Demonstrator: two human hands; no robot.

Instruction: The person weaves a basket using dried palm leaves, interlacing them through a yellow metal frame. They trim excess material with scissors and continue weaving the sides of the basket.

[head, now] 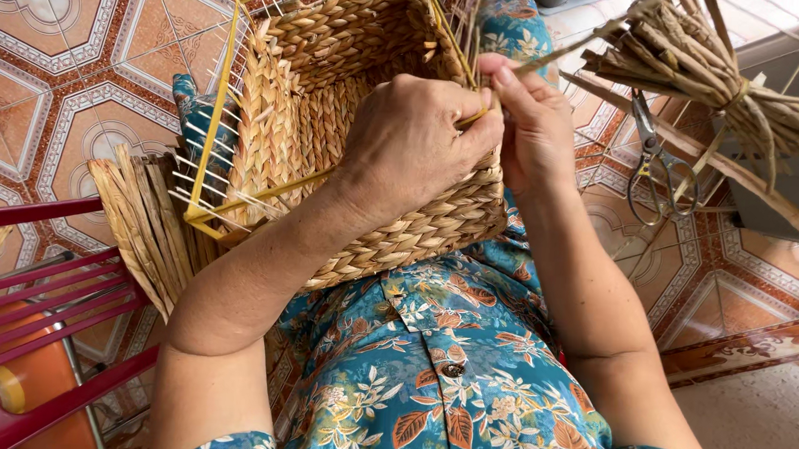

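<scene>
Both hands, left (412, 144) and right (534, 123), on straw basket (334, 87), fingers pinching strand (564, 50).

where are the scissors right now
In the head view the scissors lie on the tiled floor at the right, just past the right hand and under the tied bundle of dried stalks.

Basket (350, 115) on lap; scissors (655, 168) right

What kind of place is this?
Likely a home or small handicraft workspace: patterned terracotta floor tiles, a half-woven straw basket on a yellow wire frame on the person's lap, a tied bundle of dried reeds and scissors alongside.
</scene>
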